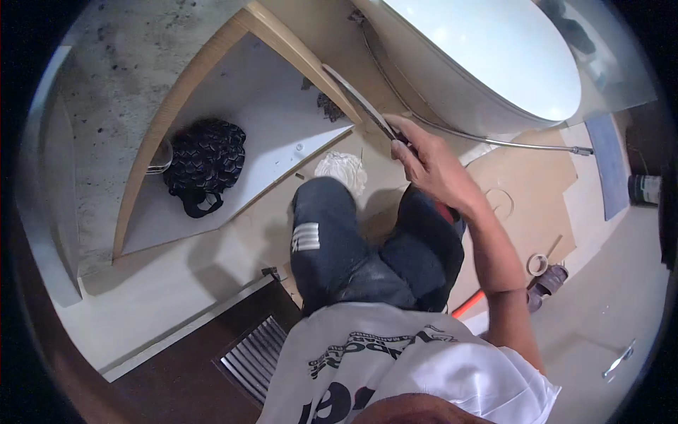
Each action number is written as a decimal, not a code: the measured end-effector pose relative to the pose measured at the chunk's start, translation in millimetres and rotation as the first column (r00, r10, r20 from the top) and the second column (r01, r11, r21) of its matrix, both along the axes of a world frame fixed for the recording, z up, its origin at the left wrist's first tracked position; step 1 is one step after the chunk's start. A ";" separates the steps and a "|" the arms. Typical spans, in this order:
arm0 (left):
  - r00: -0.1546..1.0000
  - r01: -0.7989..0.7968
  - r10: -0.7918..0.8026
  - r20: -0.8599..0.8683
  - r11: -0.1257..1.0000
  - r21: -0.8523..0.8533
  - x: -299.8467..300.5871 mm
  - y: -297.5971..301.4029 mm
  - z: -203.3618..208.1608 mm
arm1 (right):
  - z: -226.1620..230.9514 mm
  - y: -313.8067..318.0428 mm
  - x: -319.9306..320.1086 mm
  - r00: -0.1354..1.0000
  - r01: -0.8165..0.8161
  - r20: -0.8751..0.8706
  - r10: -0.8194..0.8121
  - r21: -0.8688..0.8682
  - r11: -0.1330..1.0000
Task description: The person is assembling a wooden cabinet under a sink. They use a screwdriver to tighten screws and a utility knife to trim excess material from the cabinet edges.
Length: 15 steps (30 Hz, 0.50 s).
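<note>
My right hand [431, 166] is closed around the dark handle end of a long, thin, grey blade-like tool [361, 102]. Its exact kind does not show at this angle. The tool slants up and left, its far end close to the wooden edge [300, 53] of an open cabinet; whether they touch I cannot tell. Inside the cabinet sits a black patterned bag [206, 166] with a strap. My left hand does not appear in the picture. Below the tool, a crumpled whitish cloth [341, 169] lies on the floor by my knee.
A large white basin-like fixture [487, 56] stands at the far right, with a braided metal hose [494, 141] along it. Cardboard [530, 184] covers the floor at right, with a tape roll [537, 264] and brown pipe fitting [549, 284]. A vent grille [254, 357] is at lower left.
</note>
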<state>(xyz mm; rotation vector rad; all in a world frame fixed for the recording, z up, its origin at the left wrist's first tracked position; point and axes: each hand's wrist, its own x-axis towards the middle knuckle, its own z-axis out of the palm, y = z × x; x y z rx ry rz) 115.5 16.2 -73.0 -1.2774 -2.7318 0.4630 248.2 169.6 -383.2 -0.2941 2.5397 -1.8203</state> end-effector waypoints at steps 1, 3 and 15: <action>1.000 -0.006 0.006 0.003 0.999 0.054 10.0 -4.3 -15.2 | 6.5 1.5 -6.1 0.996 -0.009 -0.085 0.009 -0.002 1.000; 0.999 -0.039 0.035 0.024 0.982 0.184 34.1 -16.6 -54.1 | -8.6 -1.4 -13.8 0.976 -0.022 -0.216 0.030 0.041 0.999; 0.772 -0.597 0.038 0.634 -0.301 0.744 5.9 -80.7 -472.7 | -59.5 7.1 39.1 0.986 0.168 -0.075 -0.150 0.379 0.910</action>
